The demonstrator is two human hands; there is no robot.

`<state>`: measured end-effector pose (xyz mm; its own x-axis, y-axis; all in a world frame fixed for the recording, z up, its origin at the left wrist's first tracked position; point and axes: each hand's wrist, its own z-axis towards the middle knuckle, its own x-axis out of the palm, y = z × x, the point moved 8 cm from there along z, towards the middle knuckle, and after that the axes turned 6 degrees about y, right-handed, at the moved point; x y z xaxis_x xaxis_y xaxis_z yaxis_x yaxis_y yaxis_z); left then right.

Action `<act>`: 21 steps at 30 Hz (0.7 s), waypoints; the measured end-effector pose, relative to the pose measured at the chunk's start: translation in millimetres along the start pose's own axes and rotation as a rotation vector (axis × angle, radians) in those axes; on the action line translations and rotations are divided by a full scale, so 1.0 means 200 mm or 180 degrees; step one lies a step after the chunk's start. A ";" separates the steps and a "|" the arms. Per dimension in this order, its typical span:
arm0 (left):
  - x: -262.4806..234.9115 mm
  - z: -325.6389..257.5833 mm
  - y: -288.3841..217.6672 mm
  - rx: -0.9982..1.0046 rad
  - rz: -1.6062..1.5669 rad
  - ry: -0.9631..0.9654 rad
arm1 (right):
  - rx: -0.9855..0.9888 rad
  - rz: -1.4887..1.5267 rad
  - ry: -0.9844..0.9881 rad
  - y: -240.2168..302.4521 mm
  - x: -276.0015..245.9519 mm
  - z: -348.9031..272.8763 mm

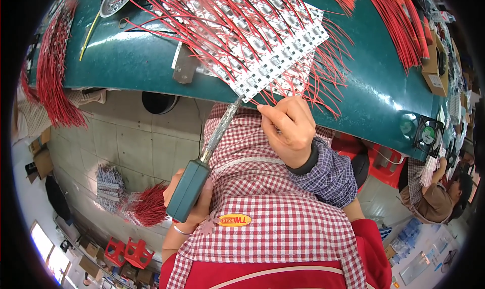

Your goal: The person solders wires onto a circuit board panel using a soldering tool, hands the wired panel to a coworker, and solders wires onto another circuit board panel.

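My left hand (204, 200) is closed around the dark green handle of a soldering iron (188, 190). Its foil-like wrapped shaft slants up, and the tip meets the near corner of a white circuit board strip (275, 61). Just right of that tip, my right hand (289, 124) is closed in a pinch at the table's edge. Whatever sits between its fingertips is too small to make out. Several such strips lie side by side in a stack, with small dark components. Many thin red wires (202, 16) rise from them and fan out, some black ones among them.
A metal block (185, 66) lies by the boards' left side. Bundles of red wires hang off the table (126, 69) at left (53, 81) and lie at right (386, 21). A small fan (428, 135) and cardboard box (434, 69) are at right. Another person (434, 200) sits beyond.
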<state>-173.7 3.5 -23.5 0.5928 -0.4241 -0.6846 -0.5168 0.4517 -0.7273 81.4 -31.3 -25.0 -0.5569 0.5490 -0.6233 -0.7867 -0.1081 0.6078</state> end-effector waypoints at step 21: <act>0.00 0.09 -0.09 0.0213 -0.0191 0.0021 | -0.0046 0.0093 -0.0186 0.02 0.00 0.00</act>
<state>-152.7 10.3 -9.4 0.6173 -0.4570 -0.6404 -0.4379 0.4767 -0.7623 78.5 -31.1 -23.0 -0.5636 0.5928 -0.5752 -0.7743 -0.1367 0.6179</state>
